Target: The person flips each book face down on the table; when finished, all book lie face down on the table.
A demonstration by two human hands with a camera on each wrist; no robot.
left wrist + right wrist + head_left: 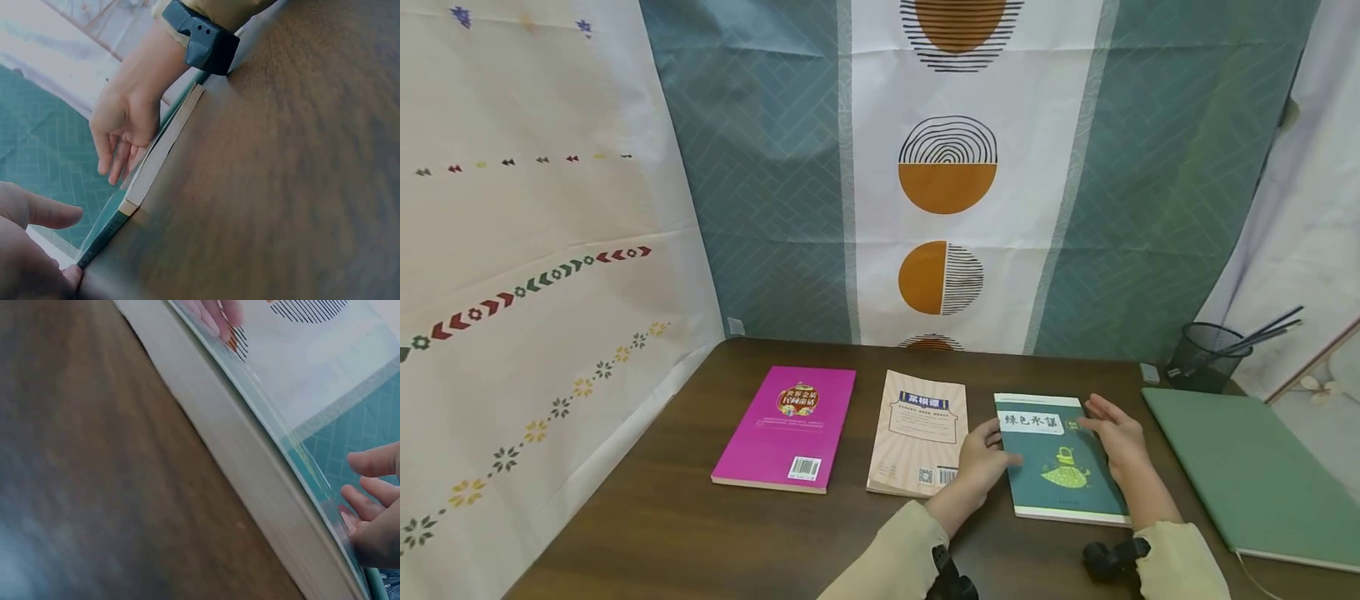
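Observation:
Three closed books lie in a row on the brown table (647,517): a magenta one (782,429) on the left, a beige one (920,433) in the middle and a teal one (1060,479) on the right. My left hand (988,458) touches the teal book's left edge (103,234), its thumb (53,215) stretched over the cover. My right hand (1116,437) sits at the same book's right edge with relaxed, spread fingers (119,156). The right wrist view shows the book's page block (250,462) and glossy cover close up, with my right fingers (375,487) beside it.
A large green folder (1247,475) lies at the table's right side. Behind it stands a black mesh pen cup (1206,354) holding dark pens, with a small white block (1150,372) beside it. Patterned cloth hangs at the back and left.

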